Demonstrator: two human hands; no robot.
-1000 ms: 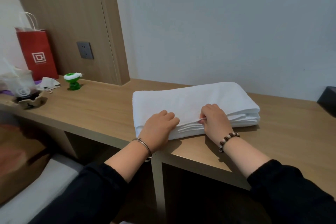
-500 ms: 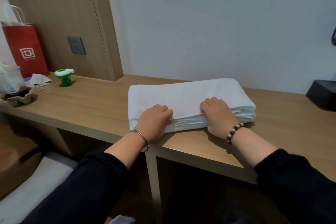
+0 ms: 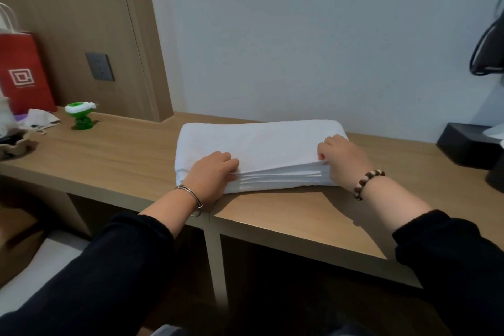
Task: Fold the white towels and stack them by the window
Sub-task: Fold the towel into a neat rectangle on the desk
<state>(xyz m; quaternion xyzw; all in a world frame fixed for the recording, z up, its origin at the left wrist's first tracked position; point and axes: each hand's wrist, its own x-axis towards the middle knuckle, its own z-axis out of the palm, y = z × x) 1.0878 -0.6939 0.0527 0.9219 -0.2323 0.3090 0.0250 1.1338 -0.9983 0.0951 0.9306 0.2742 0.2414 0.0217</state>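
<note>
A stack of folded white cloth towels lies flat on the long light-wood table, close to the far wall and just right of centre. The left hand curls over the stack's near left edge, fingers on top and thumb against the layered side. The right hand grips the near right corner, fingertips pinching the upper layers. The folding looks largely done, several layers showing in tidy lines. No window shows, so whether this spot is the final place cannot be told; squaring the edges seems the step in hand.
</note>
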